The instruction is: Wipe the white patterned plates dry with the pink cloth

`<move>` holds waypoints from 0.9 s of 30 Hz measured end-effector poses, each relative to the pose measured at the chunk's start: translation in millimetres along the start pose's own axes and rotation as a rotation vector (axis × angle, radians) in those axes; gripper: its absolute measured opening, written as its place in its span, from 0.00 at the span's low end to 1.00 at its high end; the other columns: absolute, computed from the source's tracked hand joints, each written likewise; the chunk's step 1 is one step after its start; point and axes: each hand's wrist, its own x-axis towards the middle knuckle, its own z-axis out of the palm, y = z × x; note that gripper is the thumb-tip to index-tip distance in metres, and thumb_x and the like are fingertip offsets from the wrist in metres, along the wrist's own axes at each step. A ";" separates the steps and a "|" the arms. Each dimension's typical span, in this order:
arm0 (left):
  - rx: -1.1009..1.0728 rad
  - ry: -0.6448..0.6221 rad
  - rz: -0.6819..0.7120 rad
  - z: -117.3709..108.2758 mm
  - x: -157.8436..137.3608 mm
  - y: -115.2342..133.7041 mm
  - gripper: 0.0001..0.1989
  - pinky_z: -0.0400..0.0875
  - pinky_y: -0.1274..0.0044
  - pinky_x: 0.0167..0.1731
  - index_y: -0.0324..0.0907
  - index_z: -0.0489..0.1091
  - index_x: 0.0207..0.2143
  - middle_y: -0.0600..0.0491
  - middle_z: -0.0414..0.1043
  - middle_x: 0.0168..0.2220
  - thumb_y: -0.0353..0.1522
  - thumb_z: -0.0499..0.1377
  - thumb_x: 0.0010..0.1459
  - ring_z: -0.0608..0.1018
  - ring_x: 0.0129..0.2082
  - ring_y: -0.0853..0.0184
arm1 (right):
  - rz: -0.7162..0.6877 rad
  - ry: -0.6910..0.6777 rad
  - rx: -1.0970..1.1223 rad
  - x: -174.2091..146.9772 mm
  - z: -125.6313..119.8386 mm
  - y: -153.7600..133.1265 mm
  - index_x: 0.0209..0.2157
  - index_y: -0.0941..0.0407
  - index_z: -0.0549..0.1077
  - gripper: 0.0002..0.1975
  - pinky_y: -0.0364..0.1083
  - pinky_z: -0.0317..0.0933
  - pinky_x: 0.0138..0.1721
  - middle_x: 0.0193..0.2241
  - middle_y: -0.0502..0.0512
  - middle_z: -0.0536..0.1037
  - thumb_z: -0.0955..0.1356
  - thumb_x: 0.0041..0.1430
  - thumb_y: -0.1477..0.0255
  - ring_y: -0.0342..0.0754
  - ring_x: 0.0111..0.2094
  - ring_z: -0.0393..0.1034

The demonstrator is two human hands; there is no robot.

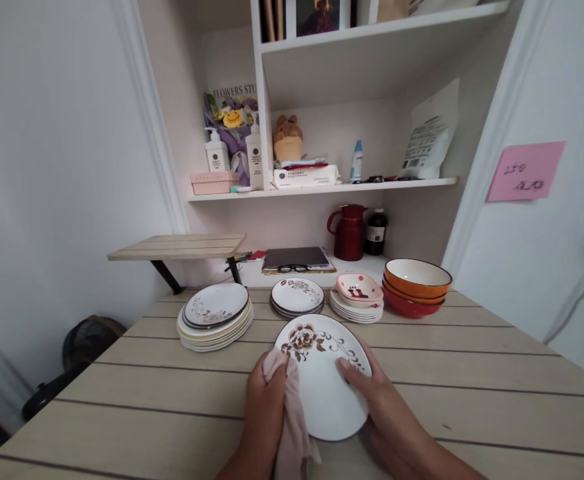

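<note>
Head view: bunching a pink cloth (293, 427) in the tightly curled left hand (266, 395); gripping the flowered plate (329, 400), between both hands, with the half-curled right hand (383, 392); apparently wiping its edge, calling for steady support while rubbing.

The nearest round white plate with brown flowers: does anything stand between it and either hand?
At the left edge, a pale pink cloth stands partly between the left hand and the plate. Nothing visible separates the right hand from the plate.
</note>
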 end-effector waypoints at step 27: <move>0.076 -0.237 -0.105 -1.3 -1.7 3.5 0.25 0.70 0.75 0.35 0.35 0.75 0.31 0.45 0.78 0.32 0.49 0.66 0.39 0.78 0.35 0.58 | 0.137 -0.177 -0.044 1.5 -13.6 -35.5 0.60 0.48 0.57 0.36 0.56 0.65 0.46 0.49 0.60 0.76 0.71 0.50 0.64 0.56 0.44 0.74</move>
